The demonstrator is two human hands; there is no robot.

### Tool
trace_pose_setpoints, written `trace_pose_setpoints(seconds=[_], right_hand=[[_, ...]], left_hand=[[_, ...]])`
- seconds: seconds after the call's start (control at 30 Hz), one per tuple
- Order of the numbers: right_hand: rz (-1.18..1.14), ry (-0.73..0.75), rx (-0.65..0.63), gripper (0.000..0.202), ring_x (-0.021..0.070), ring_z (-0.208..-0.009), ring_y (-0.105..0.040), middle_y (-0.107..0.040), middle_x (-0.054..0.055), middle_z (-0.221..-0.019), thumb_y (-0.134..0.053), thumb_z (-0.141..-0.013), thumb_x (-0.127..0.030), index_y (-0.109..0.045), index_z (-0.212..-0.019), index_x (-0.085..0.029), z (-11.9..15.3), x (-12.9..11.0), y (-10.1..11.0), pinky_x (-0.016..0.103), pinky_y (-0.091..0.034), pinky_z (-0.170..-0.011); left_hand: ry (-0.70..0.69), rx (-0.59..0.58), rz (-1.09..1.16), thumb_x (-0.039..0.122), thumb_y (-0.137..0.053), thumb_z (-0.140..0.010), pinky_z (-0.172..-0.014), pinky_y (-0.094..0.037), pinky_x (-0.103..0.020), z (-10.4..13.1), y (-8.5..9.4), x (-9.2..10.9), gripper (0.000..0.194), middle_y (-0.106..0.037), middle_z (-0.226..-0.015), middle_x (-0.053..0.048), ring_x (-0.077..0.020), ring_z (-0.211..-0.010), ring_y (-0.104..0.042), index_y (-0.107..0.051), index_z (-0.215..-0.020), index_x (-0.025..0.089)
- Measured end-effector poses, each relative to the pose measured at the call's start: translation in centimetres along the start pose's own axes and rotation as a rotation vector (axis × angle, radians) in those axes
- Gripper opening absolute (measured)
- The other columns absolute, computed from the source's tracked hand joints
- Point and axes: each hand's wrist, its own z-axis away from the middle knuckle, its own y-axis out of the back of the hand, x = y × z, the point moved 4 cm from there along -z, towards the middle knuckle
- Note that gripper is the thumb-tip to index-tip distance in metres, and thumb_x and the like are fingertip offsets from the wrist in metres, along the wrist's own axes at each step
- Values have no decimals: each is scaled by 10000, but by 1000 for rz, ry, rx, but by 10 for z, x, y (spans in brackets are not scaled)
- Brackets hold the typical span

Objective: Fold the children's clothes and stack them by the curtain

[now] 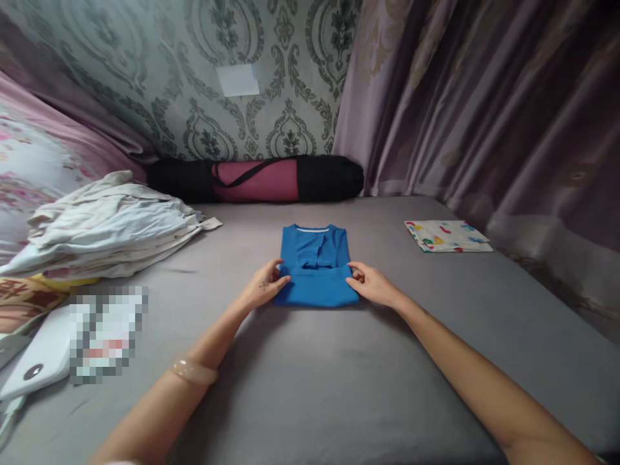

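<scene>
A blue shirt (317, 289) lies partly folded on the grey bed sheet, its neckline with a white strip at the far end. The lower part is turned up over the middle, and the sides are tucked inward. My left hand (265, 284) pinches the left end of the folded-up edge between thumb and fingers. On the opposite side, my right hand (372, 284) grips the right end of that same edge. A pale bangle (194, 371) circles my left forearm.
A folded white cloth with colourful prints (448, 236) lies to the right. At left sit a heap of pale clothes (111, 223) and a white device with a cable (41, 352). A black and maroon long bag (256, 180) rests against the wall; purple curtains (416, 97) hang at right.
</scene>
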Motion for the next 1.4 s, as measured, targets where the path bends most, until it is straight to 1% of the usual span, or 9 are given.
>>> trace_pose_setpoints(seconds=[0.33,0.53,0.67,0.8,0.93,1.07,1.23,1.33,1.4], right_hand=[[242,-62,114,358,159,-686,-616,-692,12,-793,-522,-844,-289,-562,-1187,-192,13,4,-2,272,-436,-673],[183,-262,165,367,139,-511,-577,-656,33,-626,-414,-915,-440,-636,-781,-181,24,3,11,242,-404,-511],[33,-398,-68,356,74,-341,-433,-589,-13,-505,-525,-867,-494,-573,-703,-181,42,-1,1,204,-293,-380],[-218,-437,-126,215,52,-309,-375,-565,-70,-496,-593,-846,-393,-517,-850,-192,53,-9,-12,172,-230,-337],[-261,-453,-150,268,43,-300,-366,-535,-69,-462,-555,-869,-414,-500,-732,-190,54,-5,-16,161,-202,-322],[22,-490,-218,361,79,-345,-472,-575,-11,-482,-488,-911,-446,-548,-668,-185,58,-1,-11,183,-291,-359],[551,-55,140,381,256,-980,-663,-697,148,-1019,-327,-983,-382,-651,-1044,-192,51,-41,-3,367,-494,-840],[600,313,85,487,263,-1376,-351,-446,138,-1452,-268,-993,-369,-458,-1388,-157,41,-62,-26,455,-274,-1128],[644,413,22,567,251,-1454,-144,-263,113,-1556,-280,-987,-405,-309,-1483,-132,31,-61,-41,480,-124,-1182]], left_hand=[[-108,56,-51,332,-504,-852,-692,-470,-283,7,-2,-4,417,-577,-814,-6,-129,-674,-538,-482,-1232,163],[-226,241,-315,298,-450,-904,-818,-493,-359,23,10,13,315,-605,-986,-84,-182,-836,-586,-555,-1175,176],[-415,70,-367,292,-370,-962,-940,-466,-373,25,-9,46,306,-632,-1108,-103,-218,-1047,-582,-612,-1119,189],[-639,-196,-395,290,-304,-995,-1097,-357,-381,18,-54,75,401,-545,-1351,-123,-228,-1310,-443,-528,-1296,148],[-610,-306,-483,343,-335,-991,-1138,-288,-457,10,-87,76,459,-423,-1469,-142,-269,-1403,-313,-434,-1395,149],[-562,-325,-500,350,-337,-990,-1139,-276,-479,15,-89,71,467,-367,-1503,-144,-272,-1412,-293,-408,-1414,170],[-519,-205,-540,356,-304,-997,-1152,-249,-475,28,-66,70,458,-397,-1484,-150,-260,-1405,-312,-422,-1394,160],[-435,-106,-587,343,-304,-994,-1150,-231,-516,35,-52,59,454,-408,-1472,-172,-280,-1411,-294,-426,-1382,141],[-382,-75,-620,366,-318,-990,-1147,-226,-534,39,-44,48,471,-396,-1477,-180,-294,-1418,-271,-422,-1385,130]])
